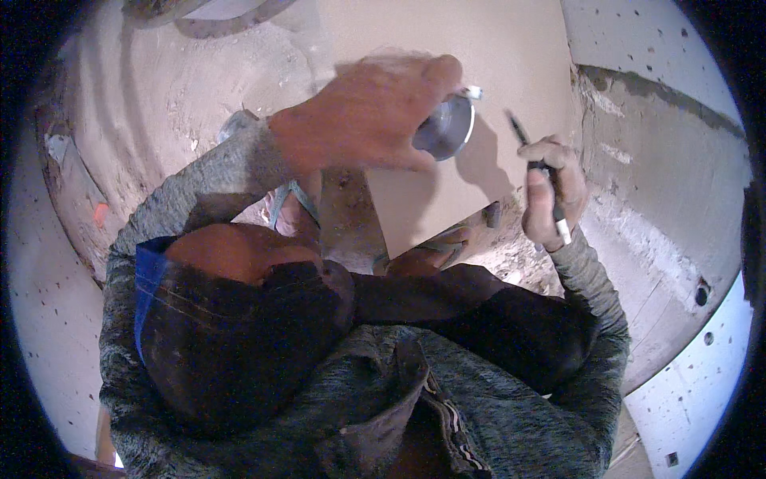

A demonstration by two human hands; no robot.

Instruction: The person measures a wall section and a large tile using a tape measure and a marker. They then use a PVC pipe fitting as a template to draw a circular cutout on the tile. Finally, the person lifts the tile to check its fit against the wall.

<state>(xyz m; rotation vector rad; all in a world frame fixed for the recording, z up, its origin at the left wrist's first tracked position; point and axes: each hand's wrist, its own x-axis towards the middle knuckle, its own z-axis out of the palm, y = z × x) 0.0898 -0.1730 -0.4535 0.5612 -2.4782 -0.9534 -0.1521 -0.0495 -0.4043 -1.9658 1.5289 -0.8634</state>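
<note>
My left hand (367,112) reaches across from the left, its fingers curled round a grey round piece with a pale curved rim (447,129). What kind of thing it is I cannot make out. A small white bit (473,93) shows at its top edge, beside my thumb. Below lies a flat tan board (511,48), on which the hand and the piece cast shadows. To the right, my right hand (556,191) pinches a slim black marker with a white end (563,230). Its dark tip points up and left, over the board's right side.
My sandalled feet (295,209) stand at the board's near edge on dirty ground. A grey concrete ledge (662,152) runs along the right, with a speckled pale panel (694,383) beyond. A rounded rim (231,22) shows at the far left. My bent knees (239,319) fill the near side.
</note>
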